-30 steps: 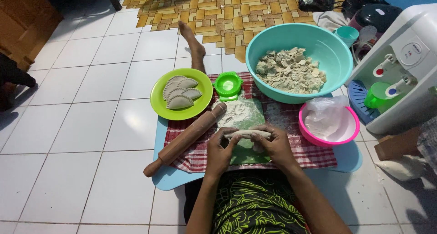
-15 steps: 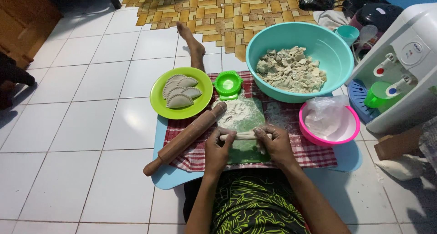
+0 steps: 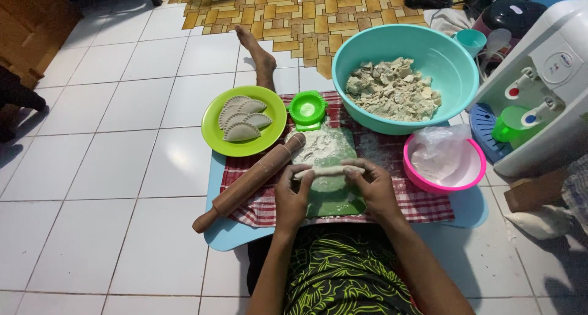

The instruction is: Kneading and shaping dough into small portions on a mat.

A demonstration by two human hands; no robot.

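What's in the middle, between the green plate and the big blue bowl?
In the head view, a small green round press sits on the checked cloth between the green plate and the teal bowl.

Up top sits a big teal bowl (image 3: 456, 76) heaped with crumbly pale filling (image 3: 392, 93), and just below its right side a pink bowl (image 3: 474, 174) lined with a crumpled clear plastic bag (image 3: 440, 154). Over on the left, a lime green plate (image 3: 211, 131) carries folded, crimped pastries (image 3: 242, 117) (stacked overlapping, count unclear). Between plate and teal bowl stands a small green pastry press (image 3: 307, 108). A wooden rolling pin (image 3: 248, 184) lies diagonally across the red checked cloth (image 3: 422, 206), which covers a light blue mat (image 3: 229, 235). At far right, a white water dispenser (image 3: 554, 88) on white floor tiles (image 3: 122, 168).
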